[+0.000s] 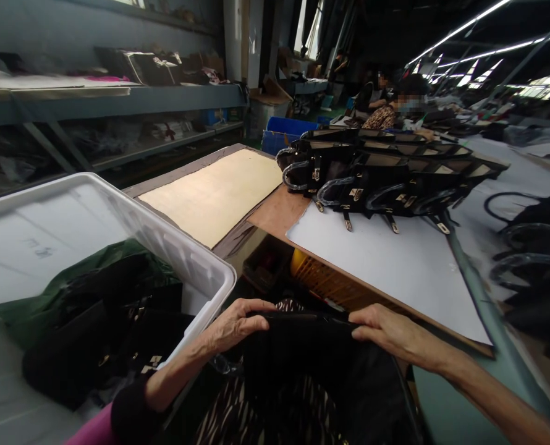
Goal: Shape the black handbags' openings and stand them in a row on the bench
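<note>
- The white bin stands to your left, open-topped, with dark bags inside.
- The black bag is right in front of you, below your grip and spreading back toward you.
- Its far edge runs left to right, roughly level, from hand to hand.
- Your right hand pinches that edge's right end.
- Your left hand pinches the left end, nearer the bin.
</note>
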`<act>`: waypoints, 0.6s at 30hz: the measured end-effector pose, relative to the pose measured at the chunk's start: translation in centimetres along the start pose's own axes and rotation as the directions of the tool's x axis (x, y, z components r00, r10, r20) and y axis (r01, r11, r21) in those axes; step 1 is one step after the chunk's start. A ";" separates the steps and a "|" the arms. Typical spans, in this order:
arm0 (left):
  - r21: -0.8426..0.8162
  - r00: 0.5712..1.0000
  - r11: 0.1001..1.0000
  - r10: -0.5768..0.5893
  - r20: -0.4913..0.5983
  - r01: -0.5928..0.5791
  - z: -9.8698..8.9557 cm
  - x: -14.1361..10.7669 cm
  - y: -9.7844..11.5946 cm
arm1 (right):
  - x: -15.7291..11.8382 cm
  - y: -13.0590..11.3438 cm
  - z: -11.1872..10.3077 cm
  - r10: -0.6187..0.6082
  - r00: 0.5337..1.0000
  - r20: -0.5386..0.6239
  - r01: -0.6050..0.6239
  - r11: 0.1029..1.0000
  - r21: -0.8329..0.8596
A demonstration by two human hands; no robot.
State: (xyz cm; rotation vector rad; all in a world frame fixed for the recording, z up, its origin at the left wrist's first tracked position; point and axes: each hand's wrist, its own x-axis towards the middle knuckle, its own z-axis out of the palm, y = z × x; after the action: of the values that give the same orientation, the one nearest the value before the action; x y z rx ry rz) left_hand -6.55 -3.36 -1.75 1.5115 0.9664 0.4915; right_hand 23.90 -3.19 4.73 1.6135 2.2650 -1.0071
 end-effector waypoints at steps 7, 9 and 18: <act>0.206 1.000 0.979 -0.001 -0.015 0.005 -0.2 0.4 1.2 | -0.4 -0.7 -0.6 -0.026 1.000 0.008 0.026 1.000 0.012; 0.316 0.995 0.946 0.089 -0.039 -0.072 -0.3 0.6 1.7 | -0.4 -1.0 -0.7 -0.035 0.999 -0.017 0.035 0.999 0.001; 0.706 0.985 0.697 0.171 0.007 -0.126 2.7 2.0 3.0 | -0.4 -2.0 -1.3 -0.112 0.993 -0.040 0.109 0.991 -0.078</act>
State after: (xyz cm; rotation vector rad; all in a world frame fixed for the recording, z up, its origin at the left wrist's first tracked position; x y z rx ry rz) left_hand -2.53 -3.22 0.12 2.3002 1.1545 0.2794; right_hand 22.60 -3.06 6.80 1.5096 2.4146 -0.9068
